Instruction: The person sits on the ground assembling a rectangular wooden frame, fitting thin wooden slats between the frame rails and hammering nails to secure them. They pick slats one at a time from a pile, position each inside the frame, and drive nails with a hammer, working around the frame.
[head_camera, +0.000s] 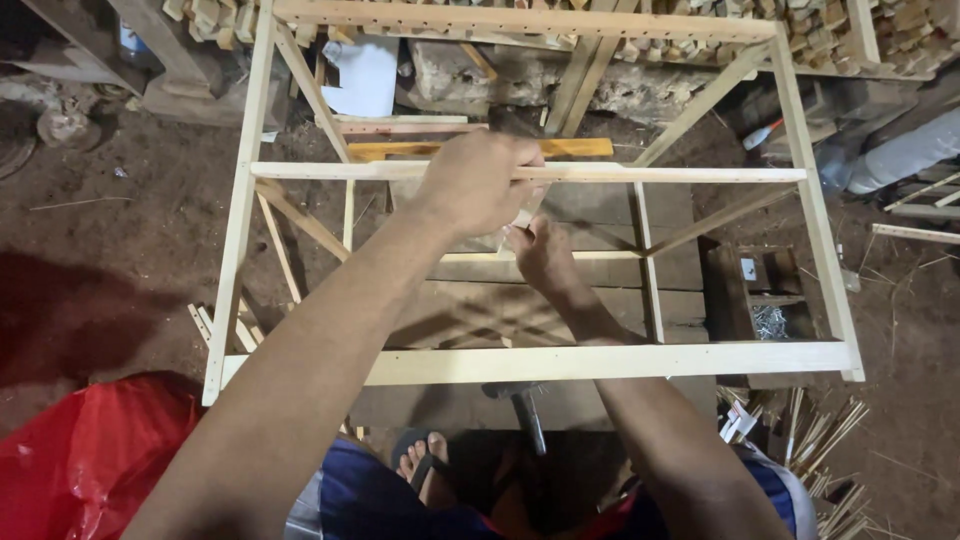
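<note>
Left hand over middle rail of pale wooden frame, fingers curled tight around rail near its centre. Right hand just below rail, fingers pinched on small pale strip standing against rail's underside. Frame lies flat over dark plank worktop, above dirt floor. Hammer beneath front rail. Box of nails right of frame. Red plastic bag at lower left.
</note>
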